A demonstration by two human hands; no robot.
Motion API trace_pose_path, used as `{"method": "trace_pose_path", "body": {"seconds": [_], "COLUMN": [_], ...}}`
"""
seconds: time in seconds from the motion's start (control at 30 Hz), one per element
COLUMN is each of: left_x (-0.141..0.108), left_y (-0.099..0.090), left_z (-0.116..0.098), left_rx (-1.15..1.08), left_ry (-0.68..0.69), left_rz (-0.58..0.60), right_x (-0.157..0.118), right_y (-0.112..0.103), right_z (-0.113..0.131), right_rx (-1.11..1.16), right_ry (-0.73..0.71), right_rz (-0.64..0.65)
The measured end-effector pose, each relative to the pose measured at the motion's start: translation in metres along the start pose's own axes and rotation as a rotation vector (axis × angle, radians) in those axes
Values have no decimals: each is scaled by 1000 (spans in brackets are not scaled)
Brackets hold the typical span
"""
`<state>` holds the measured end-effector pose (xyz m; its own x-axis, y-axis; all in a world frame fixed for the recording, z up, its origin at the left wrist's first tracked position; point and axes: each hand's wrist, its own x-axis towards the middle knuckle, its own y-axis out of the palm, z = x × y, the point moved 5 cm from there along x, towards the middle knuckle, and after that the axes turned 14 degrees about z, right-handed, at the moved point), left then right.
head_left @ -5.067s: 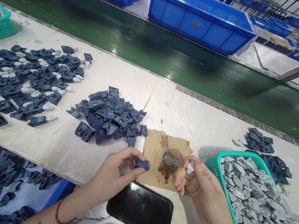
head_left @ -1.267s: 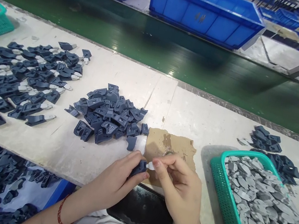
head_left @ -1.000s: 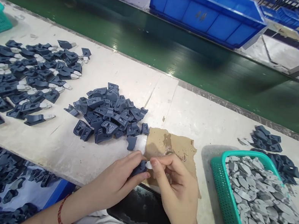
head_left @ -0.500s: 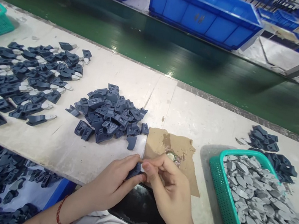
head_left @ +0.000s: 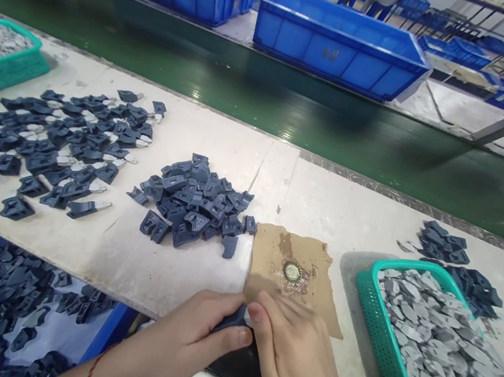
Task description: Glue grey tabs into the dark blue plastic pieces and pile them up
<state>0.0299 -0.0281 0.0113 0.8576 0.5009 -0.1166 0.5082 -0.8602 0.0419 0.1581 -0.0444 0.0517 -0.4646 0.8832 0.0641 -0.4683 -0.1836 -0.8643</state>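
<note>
My left hand is closed around a dark blue plastic part, pinched between thumb and fingers. Against it presses my right hand, its fingers curled and thumb bent; whatever lies inside is hidden. Just beyond the hands lies a brown cardboard piece bearing a round metal cap amid a wet-looking stain. A black flat object shows partly under my hands. Farther left is a pile of dark blue plastic parts.
At left, many dark blue parts with pale tips are spread out. A green basket of grey pieces stands right, another green basket far left. Below the table edge is a blue bin. Beyond the green belt stand blue crates.
Both hands have come lower and closer to me, now pressed together. My right fingers have curled over from a fingertip pinch. The view has tilted up, and the metal cap is uncovered.
</note>
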Motion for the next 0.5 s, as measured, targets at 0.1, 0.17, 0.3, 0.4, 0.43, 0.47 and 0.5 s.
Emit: {"method": "trace_pose_path", "body": {"seconds": [0.1,0.17,0.3,0.4,0.43,0.47,0.5], "left_x": [-4,-8,-19,-37,-47,-60,-73], "left_y": [3,4,-2,-24,-37,-53,-69], "left_z": [-2,-5,-15,-18,-17,-17,-15], "left_rx": [-29,20,394,705,779,838,910], "left_ry": [-6,-47,-106,-5,26,77,92], "left_rz": [42,62,16,-162,-269,-431,-543], "right_x": [-8,-11,-11,-16,-23,-34,-48], "right_y": [4,6,12,9,4,-2,-10], "right_z": [3,3,6,4,-2,-11,-24], "right_rx": [17,39,165,281,276,247,193], "right_ry": [11,32,38,58,96,154,230], "right_rz": [23,46,83,36,-13,-79,-148]}}
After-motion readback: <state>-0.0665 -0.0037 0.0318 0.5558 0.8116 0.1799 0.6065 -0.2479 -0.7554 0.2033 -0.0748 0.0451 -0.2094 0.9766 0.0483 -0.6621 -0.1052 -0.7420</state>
